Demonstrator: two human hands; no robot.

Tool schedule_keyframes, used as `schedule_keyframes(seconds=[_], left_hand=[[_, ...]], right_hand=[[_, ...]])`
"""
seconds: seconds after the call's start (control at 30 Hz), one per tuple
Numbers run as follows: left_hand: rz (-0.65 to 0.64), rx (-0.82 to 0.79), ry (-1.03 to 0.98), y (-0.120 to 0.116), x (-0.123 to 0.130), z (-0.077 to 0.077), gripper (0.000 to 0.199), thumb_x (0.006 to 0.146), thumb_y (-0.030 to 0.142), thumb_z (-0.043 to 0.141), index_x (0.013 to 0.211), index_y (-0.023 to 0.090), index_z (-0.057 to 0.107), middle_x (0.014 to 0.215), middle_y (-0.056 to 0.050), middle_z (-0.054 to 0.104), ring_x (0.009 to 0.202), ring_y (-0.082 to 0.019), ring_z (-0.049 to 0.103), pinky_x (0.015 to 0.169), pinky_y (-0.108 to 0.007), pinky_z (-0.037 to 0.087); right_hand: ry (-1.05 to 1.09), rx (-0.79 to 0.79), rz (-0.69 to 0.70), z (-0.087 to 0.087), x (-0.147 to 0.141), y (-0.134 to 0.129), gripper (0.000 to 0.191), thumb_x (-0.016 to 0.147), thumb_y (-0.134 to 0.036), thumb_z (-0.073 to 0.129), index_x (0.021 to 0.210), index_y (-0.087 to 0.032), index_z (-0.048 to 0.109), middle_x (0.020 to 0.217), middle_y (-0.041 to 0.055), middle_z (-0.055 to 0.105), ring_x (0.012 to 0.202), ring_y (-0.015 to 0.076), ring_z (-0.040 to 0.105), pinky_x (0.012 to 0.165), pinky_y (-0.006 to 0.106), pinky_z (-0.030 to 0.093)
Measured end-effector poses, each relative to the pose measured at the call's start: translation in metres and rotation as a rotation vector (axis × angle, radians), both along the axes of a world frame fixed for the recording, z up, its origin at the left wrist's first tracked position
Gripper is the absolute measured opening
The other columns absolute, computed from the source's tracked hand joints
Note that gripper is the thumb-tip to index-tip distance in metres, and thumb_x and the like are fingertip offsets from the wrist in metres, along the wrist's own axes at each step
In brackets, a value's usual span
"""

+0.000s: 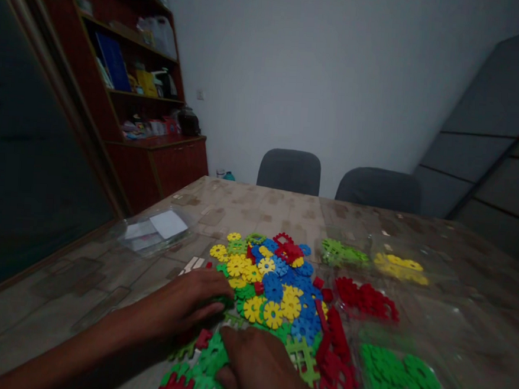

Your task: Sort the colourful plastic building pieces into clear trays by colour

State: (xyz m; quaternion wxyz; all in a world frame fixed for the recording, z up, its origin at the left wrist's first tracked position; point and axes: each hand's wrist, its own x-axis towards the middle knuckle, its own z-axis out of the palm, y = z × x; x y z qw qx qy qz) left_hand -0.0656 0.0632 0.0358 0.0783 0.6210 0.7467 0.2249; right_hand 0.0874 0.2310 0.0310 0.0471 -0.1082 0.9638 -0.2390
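Observation:
A mixed pile of flat plastic interlocking pieces lies before me: yellow flower-shaped discs (pixel 273 314), blue discs (pixel 273 286), green pieces (pixel 210 357) and red pieces (pixel 338 342). At the pile's left edge, my left hand (pixel 201 300) is curled, with a dark green plastic piece partly showing between thumb and fingers. My right hand (pixel 265 367) reaches into the near side of the pile. Its index finger and thumb are apart, touching green pieces; its other fingers are hidden. A square light-green lattice piece (pixel 303 360) lies just right of that hand.
To the right, clear plastic holders contain green discs (pixel 406 382), red pieces (pixel 365 300), yellow pieces (pixel 401 266) and light-green pieces (pixel 342 252). A clear packet with white paper (pixel 168 224) lies left on the patterned table (pixel 280 208). Two grey chairs (pixel 289 170) stand behind.

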Motion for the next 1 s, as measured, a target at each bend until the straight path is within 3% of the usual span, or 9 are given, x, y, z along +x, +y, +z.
schedule_keyframes(seconds=[0.1, 0.17, 0.33, 0.5, 0.63, 0.77, 1.0], left_hand=[[0.000, -0.030, -0.009, 0.000, 0.001, 0.001, 0.021, 0.103, 0.019, 0.050, 0.117, 0.025, 0.063, 0.111, -0.007, 0.069, 0.100, -0.023, 0.065, 0.089, -0.035, 0.049], [-0.016, -0.047, -0.009, 0.001, 0.002, 0.003, 0.020, 0.103, 0.018, 0.050, 0.117, 0.024, 0.063, 0.111, -0.007, 0.069, 0.099, -0.023, 0.065, 0.088, -0.035, 0.049], [-0.046, -0.037, -0.019, 0.002, 0.003, 0.005, 0.018, 0.105, 0.021, 0.047, 0.116, 0.024, 0.062, 0.111, -0.008, 0.069, 0.099, -0.023, 0.066, 0.088, -0.034, 0.049], [-0.061, -0.060, -0.049, 0.000, 0.004, 0.005, 0.021, 0.105, 0.020, 0.048, 0.120, 0.027, 0.060, 0.115, -0.007, 0.068, 0.104, -0.023, 0.064, 0.093, -0.036, 0.050], [-0.050, -0.097, -0.059, 0.001, 0.006, 0.006, 0.021, 0.104, 0.019, 0.048, 0.119, 0.026, 0.061, 0.114, -0.007, 0.068, 0.104, -0.023, 0.064, 0.093, -0.037, 0.050], [-0.030, -0.086, -0.068, 0.001, 0.007, 0.005, 0.021, 0.104, 0.020, 0.050, 0.120, 0.026, 0.062, 0.116, -0.007, 0.068, 0.105, -0.023, 0.064, 0.095, -0.036, 0.050], [-0.062, -0.088, -0.042, 0.001, 0.001, 0.000, 0.022, 0.105, 0.019, 0.049, 0.121, 0.027, 0.062, 0.116, -0.007, 0.068, 0.104, -0.023, 0.064, 0.093, -0.036, 0.050]], right_hand=[[-0.196, 0.081, -0.035, 0.016, -0.002, -0.004, 0.031, 0.083, -0.015, 0.072, 0.113, -0.015, 0.069, 0.113, 0.0139, 0.077, 0.103, 0.0331, 0.073, 0.079, 0.035, 0.053], [-0.203, 0.105, -0.056, 0.024, -0.002, -0.006, 0.030, 0.085, -0.015, 0.071, 0.114, -0.015, 0.069, 0.117, 0.0149, 0.075, 0.106, 0.0333, 0.072, 0.081, 0.036, 0.053], [-0.075, 0.069, -0.057, 0.018, 0.011, 0.005, 0.018, 0.087, -0.020, 0.066, 0.105, -0.020, 0.068, 0.110, 0.0105, 0.075, 0.097, 0.0301, 0.072, 0.075, 0.035, 0.053], [0.082, -0.007, -0.144, 0.017, 0.046, 0.057, 0.007, 0.089, -0.029, 0.062, 0.093, -0.024, 0.066, 0.091, 0.0061, 0.075, 0.077, 0.0250, 0.071, 0.062, 0.032, 0.049], [0.136, -0.083, -0.329, 0.038, 0.079, 0.119, 0.030, 0.099, -0.044, 0.048, 0.085, -0.027, 0.069, 0.084, 0.0065, 0.075, 0.073, 0.0237, 0.071, 0.066, 0.034, 0.052], [0.058, -0.076, -0.490, 0.049, 0.105, 0.169, 0.051, 0.094, -0.067, 0.046, 0.071, -0.029, 0.070, 0.069, 0.0078, 0.073, 0.060, 0.0241, 0.068, 0.058, 0.034, 0.051], [-0.094, 0.021, -0.577, 0.034, 0.120, 0.194, 0.059, 0.091, -0.072, 0.043, 0.060, -0.028, 0.066, 0.060, 0.0101, 0.070, 0.054, 0.0248, 0.065, 0.050, 0.033, 0.045]])
